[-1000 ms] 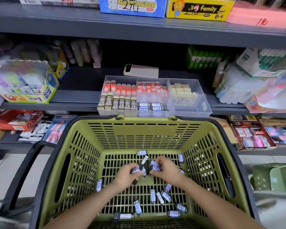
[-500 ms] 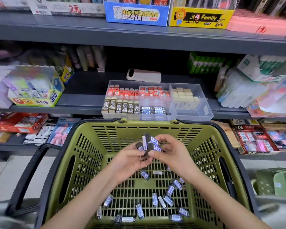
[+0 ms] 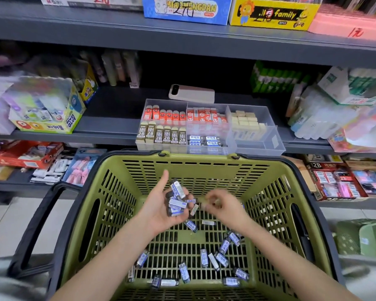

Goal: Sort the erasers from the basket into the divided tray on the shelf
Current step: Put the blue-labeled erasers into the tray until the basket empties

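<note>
Right, we've got our left hand (image 3: 161,210) cupped palm-up over the basket (image 3: 109,213), fingers (image 3: 183,218) loosely curled around a loose stack of blue-label erasers (image 3: 176,199), thumb raised and off the pile. Right hand (image 3: 220,206) is just beside it, blurred; fingers look pinched together, but we can't tell whether they hold anything. Plenty more of the same erasers (image 3: 225,246) lie scattered on the basket floor. Divided tray (image 3: 269,146) sits on the shelf (image 3: 109,124) just behind the basket rim; matching blue-label ones (image 3: 204,141) are in its front middle compartment, which looks like the target. Risks as we judge them: the pile isn't clamped, so tilting the palm on the way up could spill erasers back through the basket or onto the floor. One eraser at the stack's lower edge looks ready to slide off. Neighbouring compartments are close, so a loose dump could land in the wrong one.
</note>
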